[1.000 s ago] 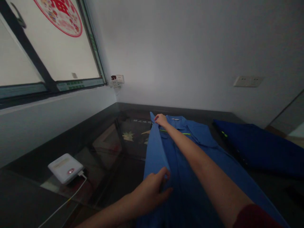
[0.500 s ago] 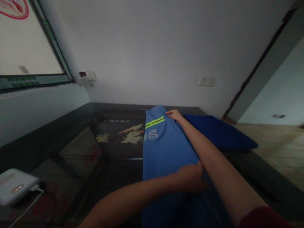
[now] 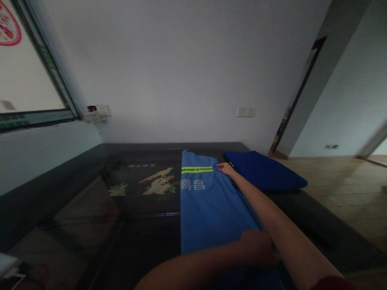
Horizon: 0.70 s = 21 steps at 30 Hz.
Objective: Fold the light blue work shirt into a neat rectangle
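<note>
A folded light-blue work shirt (image 3: 208, 213) with a yellow-green stripe and white lettering lies lengthwise on the dark table. At its far right corner, my right hand (image 3: 227, 169) pinches the cloth's edge with the fingertips. My left hand (image 3: 258, 246) is closed on the right edge nearer to me, crossing under my right forearm; its fingers are mostly hidden in shadow. Right of the shirt lies a folded darker-blue garment (image 3: 261, 171), apart from both hands.
The glossy dark table (image 3: 145, 233) bears an inlaid bird-and-flower picture (image 3: 160, 183). Part of a white device (image 3: 7, 264) shows at the lower left. A wall with sockets (image 3: 246, 112) stands behind, a window (image 3: 33, 60) at left, wooden floor (image 3: 338, 177) at right.
The shirt's far part has spread to the right and its stripe now runs nearly level. My right hand stays at its far right edge. The view has turned somewhat right.
</note>
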{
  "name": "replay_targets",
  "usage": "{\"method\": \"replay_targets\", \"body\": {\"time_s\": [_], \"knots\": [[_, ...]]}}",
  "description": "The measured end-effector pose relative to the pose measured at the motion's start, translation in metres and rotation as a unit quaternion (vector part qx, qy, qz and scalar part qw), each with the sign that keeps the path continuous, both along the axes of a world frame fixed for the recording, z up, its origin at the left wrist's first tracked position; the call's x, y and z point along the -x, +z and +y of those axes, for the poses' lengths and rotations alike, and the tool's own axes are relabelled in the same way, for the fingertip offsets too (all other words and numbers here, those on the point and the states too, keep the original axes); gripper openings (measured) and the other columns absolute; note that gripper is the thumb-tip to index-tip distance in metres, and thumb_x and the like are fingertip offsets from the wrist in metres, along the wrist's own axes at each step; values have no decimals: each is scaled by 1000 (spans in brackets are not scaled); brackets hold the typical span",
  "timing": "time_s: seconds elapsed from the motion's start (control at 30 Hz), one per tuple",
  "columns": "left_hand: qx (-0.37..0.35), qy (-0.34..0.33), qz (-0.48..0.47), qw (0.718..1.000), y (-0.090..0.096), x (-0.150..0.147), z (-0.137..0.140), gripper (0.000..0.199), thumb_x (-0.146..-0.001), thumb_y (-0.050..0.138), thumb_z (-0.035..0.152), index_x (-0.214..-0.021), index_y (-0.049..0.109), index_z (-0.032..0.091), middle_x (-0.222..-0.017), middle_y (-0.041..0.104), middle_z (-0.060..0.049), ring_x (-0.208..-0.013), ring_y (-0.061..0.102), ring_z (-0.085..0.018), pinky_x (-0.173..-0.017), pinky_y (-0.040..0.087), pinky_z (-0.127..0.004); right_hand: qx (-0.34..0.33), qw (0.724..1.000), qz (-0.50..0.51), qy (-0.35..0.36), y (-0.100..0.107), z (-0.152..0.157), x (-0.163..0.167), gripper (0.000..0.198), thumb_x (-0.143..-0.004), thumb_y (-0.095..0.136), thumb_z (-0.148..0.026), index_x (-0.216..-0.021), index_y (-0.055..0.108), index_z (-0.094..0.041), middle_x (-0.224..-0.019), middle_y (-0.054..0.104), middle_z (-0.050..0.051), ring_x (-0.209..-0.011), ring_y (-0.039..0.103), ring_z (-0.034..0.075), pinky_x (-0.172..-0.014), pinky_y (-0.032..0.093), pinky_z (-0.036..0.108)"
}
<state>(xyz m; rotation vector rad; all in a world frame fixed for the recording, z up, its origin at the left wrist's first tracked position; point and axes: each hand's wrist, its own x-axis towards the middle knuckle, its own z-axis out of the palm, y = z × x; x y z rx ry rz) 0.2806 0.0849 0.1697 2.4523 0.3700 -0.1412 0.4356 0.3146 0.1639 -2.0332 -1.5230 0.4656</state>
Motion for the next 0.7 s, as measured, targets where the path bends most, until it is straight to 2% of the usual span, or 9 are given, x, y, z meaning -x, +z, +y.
{"method": "replay_targets", "body": {"time_s": [0.13, 0.23, 0.43, 0.57, 0.7], "knots": [[-11, -17, -22, 1000, 4, -2, -5, 47, -83, 47, 36, -123, 57, 14, -117, 65, -18, -104, 63, -34, -80, 53, -43, 15, 999, -12, 25, 7, -3, 4, 27, -86, 60, -16, -112, 64, -14, -109, 68, 9, -96, 64, 18, -86, 50, 35], [-26, -12, -33, 999, 12, 1, -6, 44, -84, 43, 38, -116, 60, 13, -111, 67, -17, -98, 65, -32, -77, 53, -42, 30, 998, -25, 55, 12, -4, 7, 29, -89, 58, -27, -115, 59, -14, -119, 61, 9, -105, 60, 21, -91, 49, 43], [-14, -6, -119, 993, 33, 0, 2, 39, -89, 36, 33, -108, 63, 11, -108, 68, -16, -95, 66, -27, -79, 54, -37, 73, 992, -46, 88, 21, -9, 11, 34, -90, 57, -32, -120, 56, -16, -126, 55, 9, -110, 56, 23, -92, 48, 46], [-18, -3, -132, 991, 23, -13, 1, 40, -91, 35, 32, -112, 60, 10, -110, 67, -18, -97, 66, -28, -81, 53, -38, 82, 991, -58, 93, 32, -16, 13, 35, -87, 62, -27, -120, 58, -16, -130, 55, 11, -117, 54, 24, -99, 43, 45], [-27, -58, -95, 993, 12, -5, -7, 55, -91, 42, 42, -137, 39, 12, -114, 64, -18, -101, 64, -30, -79, 53, -40, 56, 993, -68, 83, 51, -30, 10, 44, -78, 66, -13, -122, 60, -11, -131, 56, 15, -122, 51, 26, -103, 38, 32]]}}
